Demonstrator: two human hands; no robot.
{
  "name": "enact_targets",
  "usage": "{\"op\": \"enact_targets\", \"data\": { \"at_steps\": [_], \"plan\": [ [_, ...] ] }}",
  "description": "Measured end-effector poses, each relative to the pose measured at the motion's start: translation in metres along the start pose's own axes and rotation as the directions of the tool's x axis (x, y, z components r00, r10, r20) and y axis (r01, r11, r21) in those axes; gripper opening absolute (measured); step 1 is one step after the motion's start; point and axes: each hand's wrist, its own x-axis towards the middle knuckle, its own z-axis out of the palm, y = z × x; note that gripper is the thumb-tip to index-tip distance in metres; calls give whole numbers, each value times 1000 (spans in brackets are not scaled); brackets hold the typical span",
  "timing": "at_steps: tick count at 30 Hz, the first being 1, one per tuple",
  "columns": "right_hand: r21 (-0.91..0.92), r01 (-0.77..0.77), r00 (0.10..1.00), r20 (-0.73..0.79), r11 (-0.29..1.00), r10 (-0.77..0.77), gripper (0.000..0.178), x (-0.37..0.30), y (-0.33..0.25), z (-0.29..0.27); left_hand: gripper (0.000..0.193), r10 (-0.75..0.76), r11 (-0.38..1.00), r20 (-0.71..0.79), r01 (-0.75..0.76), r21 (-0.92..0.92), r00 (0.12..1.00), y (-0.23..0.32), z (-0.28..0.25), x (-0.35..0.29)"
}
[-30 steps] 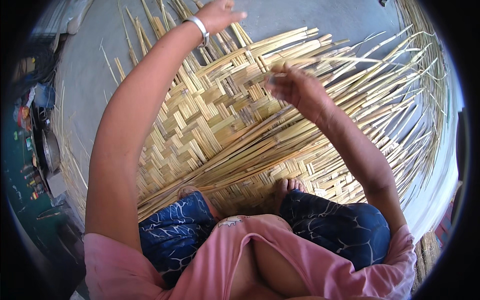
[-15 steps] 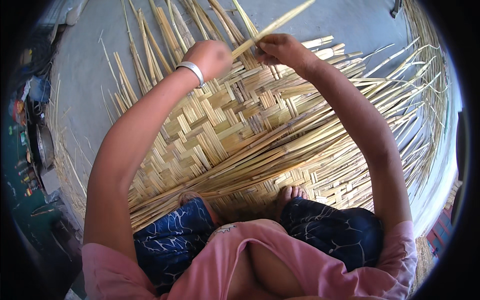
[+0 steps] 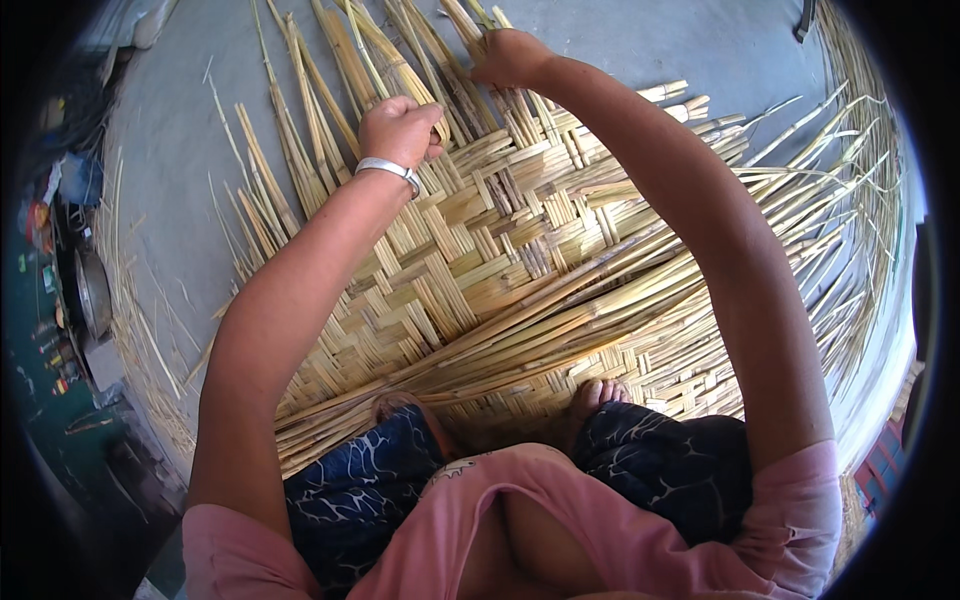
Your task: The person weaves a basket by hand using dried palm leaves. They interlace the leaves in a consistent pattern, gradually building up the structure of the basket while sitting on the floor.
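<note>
Two hands work at the far edge of a woven reed mat (image 3: 480, 270) spread on a grey concrete floor (image 3: 190, 160). Bare floor lies open beyond the mat's far edge and along its left side; further left, dark clutter and a round metal pan (image 3: 92, 292) stand at the floor's margin. To the right, loose strip ends fan out toward a pale kerb (image 3: 890, 330).

Left hand (image 3: 400, 128), with a silver bangle (image 3: 388, 168) at the wrist, is closed in a fist around a bundle of loose strips (image 3: 385, 55) that rise from the mat's far edge. Right hand (image 3: 510, 55) rests on neighbouring strips just beside it, fingers curled down; whether it actually grips one cannot be told.

Mat is straw-yellow, flat split strips in a herringbone pattern, tight in the centre, unwoven at the far and right edges. A sheaf of long strips (image 3: 560, 320) lies diagonally across it. Near edge reaches the person's bare toes (image 3: 598, 392) and dark patterned trousers (image 3: 360, 480).
</note>
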Motion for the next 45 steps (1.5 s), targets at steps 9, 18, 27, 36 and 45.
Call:
{"op": "enact_targets", "data": {
  "at_steps": [9,18,27,36,45],
  "plan": [
    [73,-85,984,161,994,72,34,3,-4,0,16,19,999,-11,-19,-32,1000,1,1,-3],
    [577,-161,987,105,801,123,31,-13,0,14,18,41,999,-93,-43,-22,995,-11,14,6],
    [854,-116,992,125,507,16,43,-49,-1,0,17,364,767,203,-416,488,909,-26,21,29],
    [929,46,982,-108,366,153,17,-55,33,-6,24,188,784,404,-385,487,895,-14,11,38],
    [664,22,880,-367,747,301,11,-89,50,17,41,729,250,370,-727,640,576,-60,4,-16]
  ]
}}
